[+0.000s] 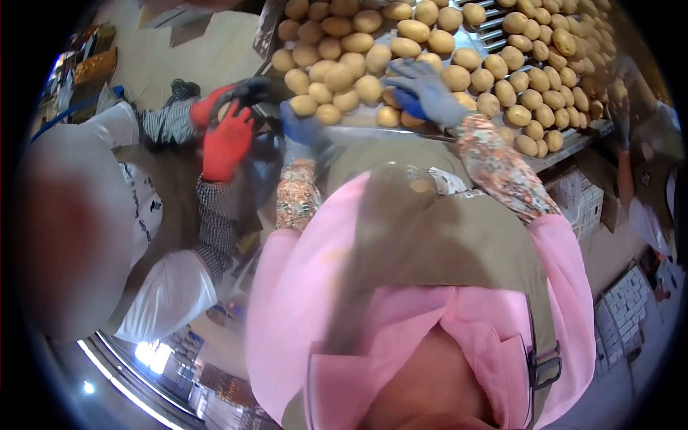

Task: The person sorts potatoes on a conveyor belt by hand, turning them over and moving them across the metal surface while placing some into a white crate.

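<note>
The potatoes (337, 77) lie on the counter (383, 134), forward and right of the left hand (297, 132). The right hand (428, 93) is nearer, directly above them, grip open, fingers extended leftward. Left grip state: cannot be determined due to blur. Potato long axes vary.

Left hand (297, 133) blurred; potatoes (426, 13) cut off.
</note>
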Demonstrator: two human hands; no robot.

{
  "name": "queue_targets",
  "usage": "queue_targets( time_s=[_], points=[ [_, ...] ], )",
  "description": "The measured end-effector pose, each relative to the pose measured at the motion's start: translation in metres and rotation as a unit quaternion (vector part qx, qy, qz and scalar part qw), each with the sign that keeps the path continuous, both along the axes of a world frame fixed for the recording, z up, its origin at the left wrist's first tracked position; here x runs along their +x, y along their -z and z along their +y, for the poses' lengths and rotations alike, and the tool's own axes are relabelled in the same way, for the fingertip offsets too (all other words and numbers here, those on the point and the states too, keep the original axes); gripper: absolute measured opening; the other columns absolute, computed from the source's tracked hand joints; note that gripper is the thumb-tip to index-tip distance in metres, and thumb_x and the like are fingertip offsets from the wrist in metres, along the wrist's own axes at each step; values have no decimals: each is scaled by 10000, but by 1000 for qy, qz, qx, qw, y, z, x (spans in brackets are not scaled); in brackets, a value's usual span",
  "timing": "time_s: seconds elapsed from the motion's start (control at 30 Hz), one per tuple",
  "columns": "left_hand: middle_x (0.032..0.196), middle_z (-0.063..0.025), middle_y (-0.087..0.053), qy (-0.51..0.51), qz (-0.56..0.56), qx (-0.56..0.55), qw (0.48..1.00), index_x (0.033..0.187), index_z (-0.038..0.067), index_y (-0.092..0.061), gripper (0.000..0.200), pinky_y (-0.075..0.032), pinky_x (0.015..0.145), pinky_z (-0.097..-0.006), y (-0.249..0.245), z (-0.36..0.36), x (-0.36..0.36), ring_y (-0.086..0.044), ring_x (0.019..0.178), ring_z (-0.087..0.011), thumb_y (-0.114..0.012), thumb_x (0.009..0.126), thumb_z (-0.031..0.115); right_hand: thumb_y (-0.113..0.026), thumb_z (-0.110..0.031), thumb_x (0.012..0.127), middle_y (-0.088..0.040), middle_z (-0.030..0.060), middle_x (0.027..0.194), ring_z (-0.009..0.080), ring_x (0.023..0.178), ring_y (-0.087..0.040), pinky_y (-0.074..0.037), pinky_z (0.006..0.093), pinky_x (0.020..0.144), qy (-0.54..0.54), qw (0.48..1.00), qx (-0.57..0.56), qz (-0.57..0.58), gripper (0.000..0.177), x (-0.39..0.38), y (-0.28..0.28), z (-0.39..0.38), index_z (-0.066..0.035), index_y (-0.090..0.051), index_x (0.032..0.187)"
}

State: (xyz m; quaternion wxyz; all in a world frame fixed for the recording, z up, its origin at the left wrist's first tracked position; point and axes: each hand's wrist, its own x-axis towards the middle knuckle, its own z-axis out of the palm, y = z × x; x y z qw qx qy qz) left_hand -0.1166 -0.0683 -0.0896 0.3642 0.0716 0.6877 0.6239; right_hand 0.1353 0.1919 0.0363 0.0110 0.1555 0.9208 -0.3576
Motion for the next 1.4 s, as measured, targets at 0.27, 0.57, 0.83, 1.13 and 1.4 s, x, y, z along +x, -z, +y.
queue_targets(
  time_s=[0.27, 0.57, 0.83, 1.13, 1.4],
  points=[
    [1315, -34, -526, -65, -154, 70, 984, 1308, 145, -501, 614, -465, 983, -420, -35, 1, 30, -503, 1231, -251, -514, 905, 609, -519, -298, 932, -273, 59, 1558, 311, 1457, -193, -114, 497, 1186, -62, 979, 152, -120, 539, 72, 5, 7, -305, -384, 1454],
    [1294, -19, -531, -104, -173, 37, 979, 1297, 171, -507, 586, -452, 982, -406, -48, 15, 34, -502, 1222, -249, -502, 910, 611, -479, -274, 949, -257, 40, 1563, 300, 1458, -184, -113, 517, 1174, -8, 961, 187, -202, 507, 53, 14, -14, -301, -387, 1447],
    [1242, -72, -559, 58, 39, -5, 998, 1262, 123, -505, 488, -526, 890, -386, -21, 3, 27, -587, 1104, -244, -522, 950, 497, -518, -272, 909, -256, 66, 1559, 319, 1457, -174, -101, 517, 1179, 10, 969, 156, -189, 564, 53, 11, -17, -281, -379, 1456],
    [1092, -103, -600, 51, -126, -32, 990, 1264, 42, -473, 465, -549, 751, -348, -51, 19, 49, -624, 932, -203, -666, 907, 269, -594, -255, 856, -317, 99, 1522, 331, 1432, -224, -125, 509, 1171, 52, 976, 129, -168, 545, 51, 15, -24, -234, -477, 1388],
    [956, -83, -610, 26, 65, -143, 987, 1432, -65, -168, 849, -485, 659, -277, -30, 12, 68, -559, 785, -135, -736, 848, 175, -583, -250, 898, -465, 142, 1425, 370, 1301, -429, -284, 476, 1110, 148, 985, -89, -27, 342, 60, 17, -22, -225, -623, 1237]
  ],
)
